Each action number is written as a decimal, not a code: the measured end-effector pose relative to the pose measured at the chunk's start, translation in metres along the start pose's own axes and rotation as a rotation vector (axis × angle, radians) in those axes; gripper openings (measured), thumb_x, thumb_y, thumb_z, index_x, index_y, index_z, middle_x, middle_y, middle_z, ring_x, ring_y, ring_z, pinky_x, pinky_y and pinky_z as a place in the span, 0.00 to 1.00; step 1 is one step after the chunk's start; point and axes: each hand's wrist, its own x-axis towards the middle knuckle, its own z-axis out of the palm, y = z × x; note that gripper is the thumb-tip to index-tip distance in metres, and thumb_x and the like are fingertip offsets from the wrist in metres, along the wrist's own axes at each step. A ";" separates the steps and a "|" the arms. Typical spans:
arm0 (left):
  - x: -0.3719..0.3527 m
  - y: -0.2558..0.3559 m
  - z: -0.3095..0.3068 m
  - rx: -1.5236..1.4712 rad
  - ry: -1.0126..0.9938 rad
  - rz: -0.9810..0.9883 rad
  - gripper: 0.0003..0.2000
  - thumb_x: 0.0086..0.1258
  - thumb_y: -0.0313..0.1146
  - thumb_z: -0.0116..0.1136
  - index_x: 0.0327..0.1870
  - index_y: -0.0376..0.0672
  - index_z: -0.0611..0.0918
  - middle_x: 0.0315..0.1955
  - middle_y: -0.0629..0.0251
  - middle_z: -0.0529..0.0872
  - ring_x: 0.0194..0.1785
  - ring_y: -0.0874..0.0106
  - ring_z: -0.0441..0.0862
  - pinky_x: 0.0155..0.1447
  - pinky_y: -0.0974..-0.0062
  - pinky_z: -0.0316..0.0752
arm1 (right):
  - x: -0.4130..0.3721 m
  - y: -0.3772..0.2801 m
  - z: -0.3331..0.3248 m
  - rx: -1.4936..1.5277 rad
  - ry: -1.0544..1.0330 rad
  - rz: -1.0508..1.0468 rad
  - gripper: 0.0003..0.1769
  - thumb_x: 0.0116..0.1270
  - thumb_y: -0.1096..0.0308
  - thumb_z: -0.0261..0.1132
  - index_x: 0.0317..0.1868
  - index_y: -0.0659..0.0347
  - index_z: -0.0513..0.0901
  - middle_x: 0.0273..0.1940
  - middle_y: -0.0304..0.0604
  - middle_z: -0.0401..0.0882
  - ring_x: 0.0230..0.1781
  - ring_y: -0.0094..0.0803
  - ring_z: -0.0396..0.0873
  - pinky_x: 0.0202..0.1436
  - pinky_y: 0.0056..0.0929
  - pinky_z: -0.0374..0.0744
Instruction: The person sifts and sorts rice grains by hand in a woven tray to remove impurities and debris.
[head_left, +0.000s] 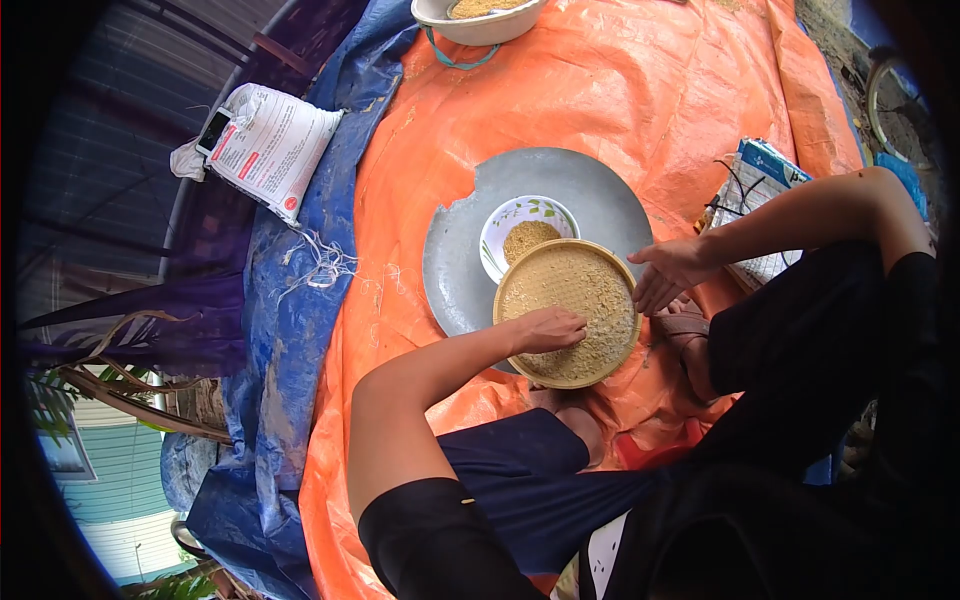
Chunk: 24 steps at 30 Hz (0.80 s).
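A round woven winnowing basket (567,265) with pale grain and chaff spread over it is tilted above a grey metal tray (455,250). My left hand (548,331) is inside the basket, its fingers curled together down at the grain; what they pinch, if anything, is hidden. At the basket's right rim is my right hand (672,272), holding nothing, with thumb and fingers stretched apart. Partly behind the basket, a white bowl with a green leaf pattern (497,225) stands on the tray and contains golden grain (530,238).
An orange tarp (560,100) covers the ground, with a blue tarp (262,400) along its left. A white printed sack (280,140) bears a phone (213,132). At the top is a large basin (480,30) of grain. Bags (765,165) lie at the right near my bare feet.
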 end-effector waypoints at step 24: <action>-0.003 -0.009 -0.003 0.100 0.085 -0.063 0.04 0.61 0.28 0.50 0.33 0.37 0.74 0.31 0.60 0.75 0.37 0.67 0.80 0.42 0.72 0.78 | -0.007 -0.007 0.006 0.134 0.037 -0.012 0.46 0.71 0.36 0.43 0.62 0.79 0.68 0.63 0.65 0.70 0.65 0.48 0.71 0.71 0.37 0.68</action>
